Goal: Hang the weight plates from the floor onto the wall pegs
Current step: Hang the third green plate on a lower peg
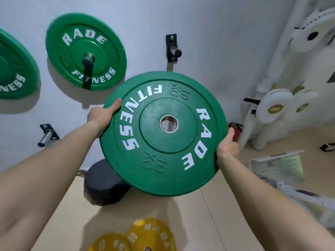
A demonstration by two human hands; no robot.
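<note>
While the pale wall [208,24] fills everything beyond the hands, the largest thing in play is the green plate [164,142]. It is held off the floor [226,205] between both hands, face to the camera, its lettering turned sideways. Up and left of the left hand a hung green plate [101,42] sits on its peg, with another green plate [14,69] partly in view farther left. Below the hands a dark block [105,183] and two yellow plates [152,232] lie on the floor. The left hand [100,115] clasps the plate's left rim, thumb flat on the face, fingers hidden behind. The right hand [227,145] grips the opposite rim, its fingers also out of sight. Just above the plate, between the hands, an empty peg [174,49] juts from the wall, and a second bare peg [45,136] sits below and left of the left hand. Smallest is the steel-ringed bore [169,123]. Marked 10 KG and seemingly rubber-coated, the plate should be heavy, rigid and grippy rather than slick. Opposite rims look the right hold, leaving the bore free for the peg.
</note>
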